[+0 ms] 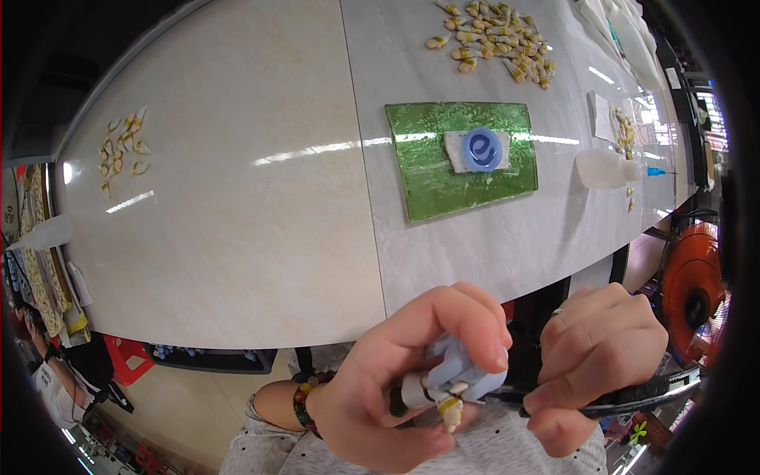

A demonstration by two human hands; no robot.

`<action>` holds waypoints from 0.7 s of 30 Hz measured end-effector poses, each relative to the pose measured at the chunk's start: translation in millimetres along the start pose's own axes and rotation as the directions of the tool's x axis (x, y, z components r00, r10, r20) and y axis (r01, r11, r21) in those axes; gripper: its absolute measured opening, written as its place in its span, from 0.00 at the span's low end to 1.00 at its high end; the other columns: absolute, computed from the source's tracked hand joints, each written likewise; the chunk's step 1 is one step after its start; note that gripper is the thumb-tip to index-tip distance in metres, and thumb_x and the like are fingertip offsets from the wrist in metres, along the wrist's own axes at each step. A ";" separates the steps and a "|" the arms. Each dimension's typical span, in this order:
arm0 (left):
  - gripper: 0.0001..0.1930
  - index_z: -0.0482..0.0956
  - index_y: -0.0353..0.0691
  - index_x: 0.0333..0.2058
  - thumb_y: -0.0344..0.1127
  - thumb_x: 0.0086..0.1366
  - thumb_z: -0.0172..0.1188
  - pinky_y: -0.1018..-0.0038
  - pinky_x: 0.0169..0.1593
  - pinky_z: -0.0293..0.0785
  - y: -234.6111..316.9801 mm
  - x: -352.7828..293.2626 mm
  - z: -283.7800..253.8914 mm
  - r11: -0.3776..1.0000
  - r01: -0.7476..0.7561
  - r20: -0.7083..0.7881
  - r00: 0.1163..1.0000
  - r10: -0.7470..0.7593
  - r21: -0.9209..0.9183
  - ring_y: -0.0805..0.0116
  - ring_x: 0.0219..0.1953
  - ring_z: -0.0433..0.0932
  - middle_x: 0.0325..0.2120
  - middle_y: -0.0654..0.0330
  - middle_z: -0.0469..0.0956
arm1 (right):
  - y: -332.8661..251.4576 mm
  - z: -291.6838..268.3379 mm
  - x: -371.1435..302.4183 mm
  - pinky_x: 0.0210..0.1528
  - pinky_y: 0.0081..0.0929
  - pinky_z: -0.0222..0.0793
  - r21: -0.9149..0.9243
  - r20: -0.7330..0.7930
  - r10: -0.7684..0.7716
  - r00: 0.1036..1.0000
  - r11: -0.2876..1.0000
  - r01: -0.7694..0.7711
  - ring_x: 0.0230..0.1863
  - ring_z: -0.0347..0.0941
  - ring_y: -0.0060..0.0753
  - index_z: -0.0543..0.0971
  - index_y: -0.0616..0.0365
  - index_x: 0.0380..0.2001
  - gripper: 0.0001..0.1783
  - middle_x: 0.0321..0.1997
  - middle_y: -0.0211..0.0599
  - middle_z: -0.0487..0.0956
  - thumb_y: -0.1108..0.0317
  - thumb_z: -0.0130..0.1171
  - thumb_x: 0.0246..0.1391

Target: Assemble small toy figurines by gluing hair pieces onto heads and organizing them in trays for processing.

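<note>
My left hand (396,372) is closed round a small pale blue and white figurine (475,376) in front of my lap. A little cream and gold piece (451,416) shows at the figurine's lower side, near my thumb. Just to the right, my right hand (602,356) is curled, thumb and forefinger pinched together on a thin dark tool (514,392) that points toward the figurine. Most of this tool is hidden by the fingers, so its kind cannot be made out.
On the table (261,237) lies a green slab (427,190) bearing a white cloth and a blue round cup (484,150). A squeeze bottle (602,169) with a blue needle tip stands right. Small cream and gold pieces (507,39) are heaped behind, others (119,150) far left. An orange fan (689,277) is right.
</note>
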State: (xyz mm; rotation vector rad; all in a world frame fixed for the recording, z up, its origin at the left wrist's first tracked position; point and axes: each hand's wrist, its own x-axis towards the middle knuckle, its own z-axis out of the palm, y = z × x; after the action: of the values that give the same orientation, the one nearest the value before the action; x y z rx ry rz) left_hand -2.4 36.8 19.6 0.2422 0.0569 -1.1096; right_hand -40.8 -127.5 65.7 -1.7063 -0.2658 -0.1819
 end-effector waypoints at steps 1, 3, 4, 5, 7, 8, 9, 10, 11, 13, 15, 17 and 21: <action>0.23 0.65 0.44 0.34 0.20 0.37 0.59 0.85 0.28 0.62 -1.7 0.4 -1.2 1.000 -0.001 0.000 1.000 0.001 0.000 0.68 0.31 0.65 0.40 0.52 0.59 | 0.0 0.4 0.1 0.07 0.11 0.54 0.005 -0.006 0.004 1.000 1.000 -0.004 0.06 0.60 0.17 0.73 0.62 0.14 0.08 0.11 0.31 0.72 0.74 0.64 0.31; 0.22 0.65 0.45 0.34 0.21 0.38 0.59 0.80 0.34 0.62 -6.6 1.9 -4.4 0.997 -0.078 0.044 0.996 0.077 0.029 0.66 0.33 0.65 0.40 0.53 0.59 | 0.8 -0.5 0.5 0.07 0.11 0.53 0.014 0.006 -0.007 1.000 1.000 0.007 0.06 0.60 0.17 0.73 0.62 0.14 0.08 0.11 0.31 0.72 0.74 0.65 0.31; 0.22 0.65 0.45 0.34 0.21 0.38 0.59 0.80 0.34 0.62 -6.4 1.9 -4.0 0.997 -0.078 0.044 0.996 0.076 0.028 0.66 0.33 0.65 0.40 0.53 0.59 | 1.2 -1.3 0.2 0.06 0.10 0.52 0.023 0.016 -0.017 1.000 1.000 0.016 0.05 0.60 0.17 0.73 0.62 0.14 0.09 0.10 0.31 0.72 0.74 0.65 0.31; 0.21 0.65 0.45 0.34 0.22 0.38 0.60 0.78 0.36 0.61 -5.9 1.8 -3.1 0.997 -0.066 0.033 0.997 0.064 0.044 0.66 0.33 0.66 0.40 0.54 0.59 | 1.3 -1.6 -0.1 0.06 0.10 0.52 0.022 0.016 -0.016 1.000 1.000 0.016 0.05 0.60 0.17 0.73 0.62 0.14 0.09 0.10 0.31 0.72 0.74 0.65 0.31; 0.21 0.65 0.46 0.33 0.23 0.39 0.60 0.76 0.38 0.60 -5.3 1.6 -1.7 0.997 -0.054 0.023 0.998 0.053 0.060 0.65 0.34 0.66 0.40 0.54 0.60 | 1.1 -1.9 -0.6 0.06 0.10 0.52 0.029 0.013 -0.013 1.000 0.999 0.013 0.05 0.59 0.17 0.73 0.62 0.13 0.09 0.09 0.31 0.71 0.74 0.65 0.31; 0.21 0.65 0.46 0.33 0.24 0.39 0.60 0.77 0.38 0.60 -5.2 1.5 -1.2 0.996 -0.052 0.018 0.999 0.051 0.067 0.66 0.33 0.66 0.39 0.54 0.60 | 1.3 -2.7 -2.3 0.06 0.10 0.52 0.029 0.014 -0.013 1.000 0.999 0.013 0.05 0.59 0.17 0.73 0.62 0.13 0.09 0.09 0.31 0.71 0.74 0.65 0.31; 0.20 0.65 0.46 0.33 0.25 0.40 0.61 0.77 0.38 0.60 -5.4 1.3 -1.0 0.996 -0.049 0.013 0.999 0.048 0.074 0.67 0.33 0.65 0.39 0.55 0.60 | 1.7 -4.1 -5.2 0.06 0.10 0.52 0.030 0.014 0.004 1.000 1.000 -0.004 0.05 0.59 0.17 0.73 0.62 0.13 0.09 0.10 0.32 0.71 0.74 0.65 0.31; 0.20 0.65 0.46 0.33 0.25 0.40 0.61 0.77 0.38 0.60 -5.8 0.5 -0.6 0.996 -0.051 0.013 0.999 0.050 0.075 0.67 0.33 0.65 0.39 0.55 0.60 | 1.5 -5.1 -6.7 0.06 0.09 0.52 0.030 0.015 0.020 1.000 0.999 -0.020 0.05 0.59 0.17 0.73 0.62 0.13 0.09 0.10 0.32 0.72 0.74 0.65 0.31; 0.20 0.65 0.46 0.33 0.25 0.40 0.61 0.77 0.38 0.59 -6.5 -0.7 -0.2 0.995 -0.056 -0.003 0.998 0.056 0.085 0.67 0.33 0.65 0.39 0.55 0.60 | 1.2 -5.7 -6.7 0.06 0.09 0.52 0.030 0.017 0.019 1.000 0.999 -0.020 0.05 0.59 0.17 0.73 0.62 0.13 0.09 0.10 0.32 0.72 0.74 0.65 0.31; 0.20 0.65 0.46 0.33 0.25 0.40 0.61 0.78 0.38 0.59 -7.4 -1.2 -0.5 0.994 -0.059 -0.018 0.998 0.061 0.095 0.68 0.34 0.64 0.38 0.55 0.60 | 1.0 -6.7 -6.5 0.06 0.09 0.52 0.037 0.034 0.019 0.999 0.999 -0.021 0.05 0.59 0.17 0.74 0.63 0.13 0.09 0.10 0.32 0.72 0.74 0.66 0.30; 0.20 0.64 0.46 0.34 0.26 0.41 0.61 0.78 0.38 0.59 -8.3 -0.5 -2.0 0.994 -0.057 -0.013 0.998 0.059 0.095 0.68 0.34 0.63 0.38 0.55 0.60 | 0.2 -4.7 -3.6 0.07 0.09 0.52 0.030 0.023 0.014 1.000 0.999 -0.015 0.05 0.59 0.17 0.74 0.63 0.13 0.09 0.10 0.32 0.72 0.74 0.66 0.30; 0.20 0.64 0.46 0.34 0.25 0.41 0.61 0.78 0.37 0.58 -7.5 -0.6 -1.4 0.993 -0.058 -0.012 0.998 0.059 0.101 0.68 0.35 0.63 0.38 0.55 0.61 | -0.7 -3.6 -1.8 0.07 0.09 0.53 0.028 0.016 0.005 1.000 1.000 -0.005 0.05 0.60 0.17 0.74 0.63 0.14 0.09 0.10 0.33 0.72 0.74 0.66 0.30; 0.21 0.63 0.46 0.35 0.25 0.42 0.61 0.78 0.34 0.56 -8.3 0.5 -5.0 0.995 -0.057 0.030 0.998 0.055 0.087 0.68 0.35 0.63 0.37 0.54 0.61 | 0.1 -4.2 -2.5 0.07 0.09 0.53 0.034 0.013 0.011 1.000 0.999 -0.012 0.06 0.60 0.18 0.74 0.63 0.14 0.09 0.11 0.33 0.72 0.75 0.66 0.29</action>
State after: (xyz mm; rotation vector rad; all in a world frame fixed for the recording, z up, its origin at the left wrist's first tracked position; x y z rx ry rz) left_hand -9.2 34.0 13.3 0.3056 -0.0228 -1.0604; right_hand -43.1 -131.8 65.6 -1.6756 -0.2666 -0.1575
